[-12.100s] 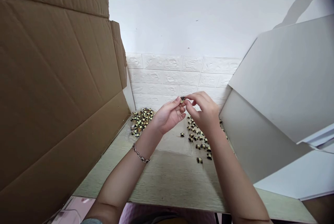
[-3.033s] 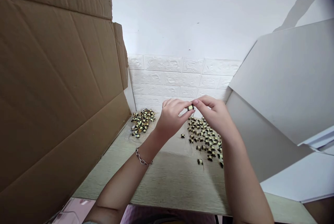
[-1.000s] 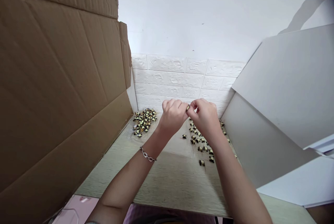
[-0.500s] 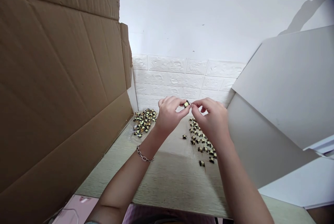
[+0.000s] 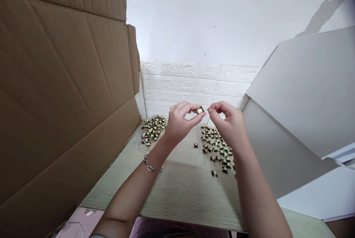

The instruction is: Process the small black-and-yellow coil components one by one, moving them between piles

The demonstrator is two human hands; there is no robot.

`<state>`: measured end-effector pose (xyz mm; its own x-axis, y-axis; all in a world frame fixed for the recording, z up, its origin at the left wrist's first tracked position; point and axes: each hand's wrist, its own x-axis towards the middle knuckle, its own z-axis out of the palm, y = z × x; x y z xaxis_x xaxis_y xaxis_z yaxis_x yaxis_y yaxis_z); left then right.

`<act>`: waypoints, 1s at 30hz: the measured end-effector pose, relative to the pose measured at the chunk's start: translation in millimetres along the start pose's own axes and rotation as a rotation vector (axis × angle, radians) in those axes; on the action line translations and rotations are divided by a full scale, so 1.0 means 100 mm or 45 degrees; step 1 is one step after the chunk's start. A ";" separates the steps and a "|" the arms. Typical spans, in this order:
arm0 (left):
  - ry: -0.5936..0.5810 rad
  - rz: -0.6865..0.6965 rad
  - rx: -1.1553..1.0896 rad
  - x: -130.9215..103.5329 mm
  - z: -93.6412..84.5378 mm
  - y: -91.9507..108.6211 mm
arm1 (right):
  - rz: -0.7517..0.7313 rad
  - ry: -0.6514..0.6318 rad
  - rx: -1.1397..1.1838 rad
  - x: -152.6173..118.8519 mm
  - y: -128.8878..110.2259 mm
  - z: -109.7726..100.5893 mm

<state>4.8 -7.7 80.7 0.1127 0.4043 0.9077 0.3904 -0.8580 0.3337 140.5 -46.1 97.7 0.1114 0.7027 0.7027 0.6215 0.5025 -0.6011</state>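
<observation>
1. We see the left hand gripping a small yellow-and-black coil between thumb and fingers, raised above the counter.
2. We find the right hand just beside that coil, thumb and forefinger tips close together; from this view we cannot quite tell whether they pinch anything.
3. We see a dense heap of coils on the counter's left and a looser spread of coils on its right.
4. Between them we spot a single coil lying alone.

we've got a lane up the table, one stray spool in it, left pile, right pile, cardboard and white panel walling us in
</observation>
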 end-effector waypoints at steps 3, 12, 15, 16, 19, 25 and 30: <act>-0.020 -0.016 -0.052 0.00 -0.01 0.01 | 0.042 -0.046 0.099 0.01 0.04 0.01; -0.041 -0.025 -0.133 0.00 -0.01 0.03 | 0.103 -0.065 0.236 0.03 0.09 0.04; -0.056 -0.034 -0.148 -0.01 -0.01 0.03 | 0.106 -0.078 0.272 0.04 0.09 0.04; -0.056 -0.035 -0.155 -0.01 -0.01 0.03 | 0.104 -0.084 0.286 0.04 0.09 0.04; -0.074 -0.033 -0.166 -0.01 -0.01 0.04 | 0.106 -0.106 0.335 0.04 0.10 0.05; -0.107 -0.003 -0.140 -0.01 -0.02 0.05 | 0.122 -0.136 0.425 0.04 0.09 0.06; -0.101 0.033 -0.115 -0.01 -0.02 0.06 | 0.136 -0.168 0.495 0.04 0.08 0.06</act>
<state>4.9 -14.2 82.3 0.1950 0.4023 0.8945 0.3028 -0.8921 0.3352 140.9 -36.0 93.7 0.0435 0.8070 0.5889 0.2703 0.5580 -0.7846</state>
